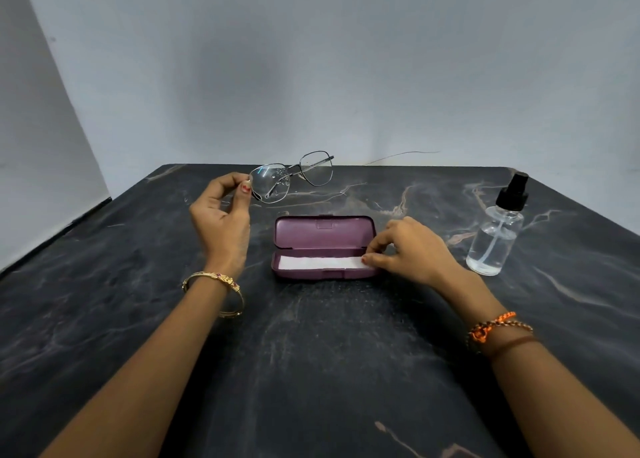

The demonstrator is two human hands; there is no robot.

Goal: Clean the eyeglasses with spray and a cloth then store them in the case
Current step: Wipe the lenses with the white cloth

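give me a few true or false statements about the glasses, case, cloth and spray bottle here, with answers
1. The left hand holds the eyeglasses up above the table. True.
2. The purple case is closed. False: its lid stands open.
3. The white cloth lies inside the case. True; the right hand pinches its right end.
4. The spray bottle lies on its side to the left of the case. False: it stands upright to the right of the case.
5. Droplets show on the lens nearest the left hand. True.
6. The right hand grips the spray bottle. False: the bottle stands apart from both hands.
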